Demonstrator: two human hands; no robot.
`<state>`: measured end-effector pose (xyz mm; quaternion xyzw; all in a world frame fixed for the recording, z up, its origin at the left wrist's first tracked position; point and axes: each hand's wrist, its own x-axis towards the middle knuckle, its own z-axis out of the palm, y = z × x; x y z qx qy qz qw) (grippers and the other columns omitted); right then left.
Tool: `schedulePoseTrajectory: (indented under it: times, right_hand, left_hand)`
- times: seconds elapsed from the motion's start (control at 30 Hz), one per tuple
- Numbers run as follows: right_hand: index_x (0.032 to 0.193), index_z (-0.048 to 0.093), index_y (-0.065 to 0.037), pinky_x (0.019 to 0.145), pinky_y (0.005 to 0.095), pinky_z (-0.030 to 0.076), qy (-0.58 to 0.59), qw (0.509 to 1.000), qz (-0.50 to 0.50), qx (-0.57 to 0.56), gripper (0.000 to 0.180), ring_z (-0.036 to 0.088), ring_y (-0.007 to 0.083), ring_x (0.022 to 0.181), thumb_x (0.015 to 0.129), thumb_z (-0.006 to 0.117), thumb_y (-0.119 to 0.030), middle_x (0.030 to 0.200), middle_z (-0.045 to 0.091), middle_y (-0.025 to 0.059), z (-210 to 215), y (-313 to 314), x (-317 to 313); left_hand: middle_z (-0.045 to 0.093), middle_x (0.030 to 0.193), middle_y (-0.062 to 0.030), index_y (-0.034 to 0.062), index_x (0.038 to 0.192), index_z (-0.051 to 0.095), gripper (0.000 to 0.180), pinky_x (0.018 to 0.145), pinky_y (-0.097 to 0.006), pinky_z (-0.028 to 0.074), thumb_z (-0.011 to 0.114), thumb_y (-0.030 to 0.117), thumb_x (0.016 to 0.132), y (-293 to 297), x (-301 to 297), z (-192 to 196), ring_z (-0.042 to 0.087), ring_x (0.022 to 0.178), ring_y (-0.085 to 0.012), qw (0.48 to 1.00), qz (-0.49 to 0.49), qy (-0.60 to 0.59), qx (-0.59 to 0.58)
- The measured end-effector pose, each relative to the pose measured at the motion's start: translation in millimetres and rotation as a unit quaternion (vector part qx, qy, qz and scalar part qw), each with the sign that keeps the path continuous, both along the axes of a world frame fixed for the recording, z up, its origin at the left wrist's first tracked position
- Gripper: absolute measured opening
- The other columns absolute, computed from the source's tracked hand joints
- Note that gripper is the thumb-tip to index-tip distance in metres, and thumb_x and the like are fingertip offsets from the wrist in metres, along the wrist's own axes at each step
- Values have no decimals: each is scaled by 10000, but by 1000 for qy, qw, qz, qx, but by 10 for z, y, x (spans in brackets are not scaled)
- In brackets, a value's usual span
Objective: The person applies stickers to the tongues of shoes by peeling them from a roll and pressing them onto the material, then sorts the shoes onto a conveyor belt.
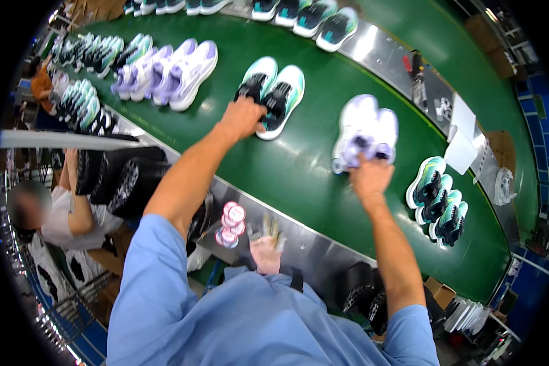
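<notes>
Toward the middle of the green belt, my left hand grips the heel ends of a mint, white and black pair of sneakers. Its fingers curl at the dark collars, and the toes point away from me. Farther right, my right hand has its fingers at the collars of a white and lavender pair of sneakers. That pair is slightly blurred, with its toes also pointing away. The fingertips of both hands are partly hidden in the shoes.
White and lavender sneakers and rows of mint ones stand left; more mint sneakers lie right. Round stickers and a pale hand or glove shape are at the near metal edge. Paper sheets lie far right; a person is at left.
</notes>
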<state>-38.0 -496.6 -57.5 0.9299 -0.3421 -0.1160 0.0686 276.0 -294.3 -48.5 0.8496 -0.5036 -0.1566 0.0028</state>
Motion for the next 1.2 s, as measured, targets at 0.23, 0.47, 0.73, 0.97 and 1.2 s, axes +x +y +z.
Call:
schedulePoseTrajectory:
  times: [0.23, 0.47, 0.73, 0.97, 1.2]
  right_hand:
    - [1306, 625, -122, 923, 510, 489, 6, 999, -46, 13, 553, 661, 385, 1082, 827, 797, -336, 1144, 696, 203, 639, -40, -321]
    - [1001, 719, -71, 874, 448, 549, -304, 819, 200, 444, 158, 645, 333, 1024, 850, 744, -111, 1025, 692, 121, 478, 1898, 15]
    - [1030, 715, -74, 849, 418, 539, -247, 820, 374, 356, 231, 605, 307, 1008, 802, 714, -118, 1056, 650, 98, -271, 2904, 383]
    - [1072, 726, -65, 812, 425, 548, -232, 842, 376, 309, 266, 620, 301, 963, 812, 678, -99, 1013, 665, 102, -112, 3051, 190]
    - [1124, 693, 24, 736, 351, 568, -278, 731, 4, 624, 236, 705, 251, 848, 916, 655, -82, 1054, 728, 148, -336, 3608, -140]
  left_hand:
    - [659, 1017, -201, 96, 1149, 681, 330, 851, -487, 548, 775, 214, 855, 398, -684, 523, 619, 1050, -400, 989, 66, -72, -114]
    - [676, 760, -230, -25, 910, 691, 253, 632, -468, 518, 705, 227, 917, 2578, -2685, 946, 672, 678, -380, 874, 293, 382, -61]
    - [687, 775, -113, 9, 1148, 712, 410, 690, -388, 526, 825, 256, 840, 3045, -2885, 124, 665, 711, -248, 758, 557, 240, -240]
    - [664, 775, -4, -42, 1144, 726, 333, 584, -256, 454, 801, 155, 886, 3072, -2791, -558, 563, 652, -92, 667, 591, 315, -325]
    - [648, 754, 11, 25, 1053, 765, 241, 426, -208, 372, 767, 236, 936, 3018, -2697, -213, 506, 573, -44, 549, 581, 522, -298]
